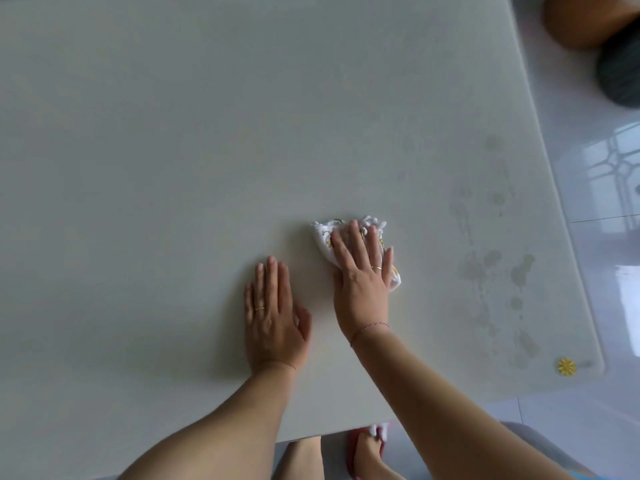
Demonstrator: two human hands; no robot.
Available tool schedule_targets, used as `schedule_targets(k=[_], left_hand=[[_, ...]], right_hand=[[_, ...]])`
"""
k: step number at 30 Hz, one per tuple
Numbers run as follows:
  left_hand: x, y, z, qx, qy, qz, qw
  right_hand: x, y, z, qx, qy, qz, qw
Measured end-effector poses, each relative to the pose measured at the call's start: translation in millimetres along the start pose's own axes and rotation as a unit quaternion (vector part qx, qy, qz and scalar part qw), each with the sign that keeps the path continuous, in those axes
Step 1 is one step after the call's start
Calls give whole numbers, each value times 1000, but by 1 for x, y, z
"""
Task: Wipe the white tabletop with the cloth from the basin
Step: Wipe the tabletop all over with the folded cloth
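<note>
A white tabletop (173, 168) fills most of the view. Near its middle lies a crumpled white cloth (323, 237) with small yellow embroidered flowers. My right hand (362, 271) presses flat on the cloth with straight fingers, covering most of it. My left hand (272, 317) rests flat on the bare tabletop just to the left of the cloth, fingers straight and together, not touching the cloth. Both hands wear a ring.
Damp patches and droplets (491, 265) mark the tabletop toward its right edge. A small yellow flower sticker (566, 367) sits at the near right corner. An orange pot (588, 19) and a dark round object (620, 71) stand on the tiled floor at the far right.
</note>
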State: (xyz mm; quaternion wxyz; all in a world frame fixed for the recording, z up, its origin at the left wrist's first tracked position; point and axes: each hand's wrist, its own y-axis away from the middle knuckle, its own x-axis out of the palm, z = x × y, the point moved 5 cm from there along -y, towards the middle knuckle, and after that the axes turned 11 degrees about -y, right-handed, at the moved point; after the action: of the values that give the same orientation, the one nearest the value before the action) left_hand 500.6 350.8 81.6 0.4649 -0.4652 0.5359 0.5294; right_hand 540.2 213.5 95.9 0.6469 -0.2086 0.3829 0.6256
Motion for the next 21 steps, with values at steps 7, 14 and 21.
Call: schedule_targets(k=[7,14,21], left_hand=[[2,1,1,5,23,-8,1000],[-20,-1,-1,-17,165,-42,985],[-38,-27,-50,-236,689,355,586]], right_hand=[[-42,-8,13,112,-169,-99,974],[-43,3,4,311,-692,128,639],[-49,19,7,259,-710,275,595]])
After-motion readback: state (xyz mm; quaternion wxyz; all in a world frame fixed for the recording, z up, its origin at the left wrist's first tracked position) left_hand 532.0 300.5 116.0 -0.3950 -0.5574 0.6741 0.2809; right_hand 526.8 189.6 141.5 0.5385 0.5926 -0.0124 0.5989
